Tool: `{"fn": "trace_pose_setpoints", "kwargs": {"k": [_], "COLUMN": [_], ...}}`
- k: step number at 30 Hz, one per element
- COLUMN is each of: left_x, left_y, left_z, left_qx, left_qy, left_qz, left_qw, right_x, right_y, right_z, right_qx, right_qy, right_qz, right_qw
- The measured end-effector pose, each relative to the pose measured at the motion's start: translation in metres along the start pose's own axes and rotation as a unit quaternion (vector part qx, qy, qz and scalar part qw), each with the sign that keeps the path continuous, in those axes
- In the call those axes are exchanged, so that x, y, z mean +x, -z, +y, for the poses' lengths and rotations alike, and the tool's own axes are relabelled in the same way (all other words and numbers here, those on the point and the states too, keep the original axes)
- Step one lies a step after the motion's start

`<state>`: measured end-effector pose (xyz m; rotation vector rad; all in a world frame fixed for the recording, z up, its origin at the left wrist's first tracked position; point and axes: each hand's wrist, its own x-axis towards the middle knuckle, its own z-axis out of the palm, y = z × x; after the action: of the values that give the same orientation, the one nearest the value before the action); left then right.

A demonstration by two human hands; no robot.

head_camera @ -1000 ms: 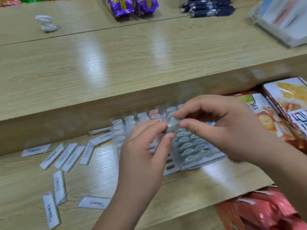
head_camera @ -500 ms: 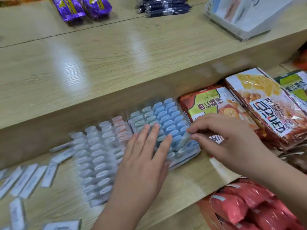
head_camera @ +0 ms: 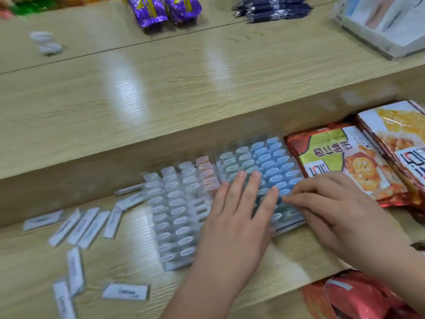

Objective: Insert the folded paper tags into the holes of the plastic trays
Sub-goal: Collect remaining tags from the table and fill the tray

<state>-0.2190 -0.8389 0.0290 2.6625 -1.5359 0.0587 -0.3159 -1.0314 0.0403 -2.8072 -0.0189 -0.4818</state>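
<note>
Wooden tabletop, lower tier: I see two plastic trays side by side near its back edge, with loose paper tags scattered toward the left edge. The left hand lies flat, fingers straight, on the blue tray. The right hand touches that tray's right side; I cannot tell whether it is pinching anything.

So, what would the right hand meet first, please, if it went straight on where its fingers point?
Probably the left hand, pressed flat on the plastic tray just ahead; the gap looks slight.
</note>
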Motion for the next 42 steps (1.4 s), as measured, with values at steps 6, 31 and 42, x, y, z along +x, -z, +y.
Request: {"fn": "trace_pose_setpoints", "kwargs": {"k": [6,31,42], "left_x": [-0.037,-0.218,-0.171], "left_y": [0.034,0.005,0.06], "left_z": [-0.032,-0.17,-0.152], "left_qx": [-0.06,-0.181,-0.15], "left_qy": [0.071,0.533,0.422], "left_qz": [0.068,0.035,-0.007], "left_qw": [0.993,0.825,0.894], "right_x": [0.027,0.07,0.07], "right_y": [-0.004,-0.127,-0.046], "right_z": [-0.057,-0.272,-0.22], "right_qx": [0.078,-0.04,0.55], "right_qy": [-0.034,-0.086,-0.25], "right_qz": [0.089,-0.163,-0.123], "right_qw": [0.992,0.982,0.788]}}
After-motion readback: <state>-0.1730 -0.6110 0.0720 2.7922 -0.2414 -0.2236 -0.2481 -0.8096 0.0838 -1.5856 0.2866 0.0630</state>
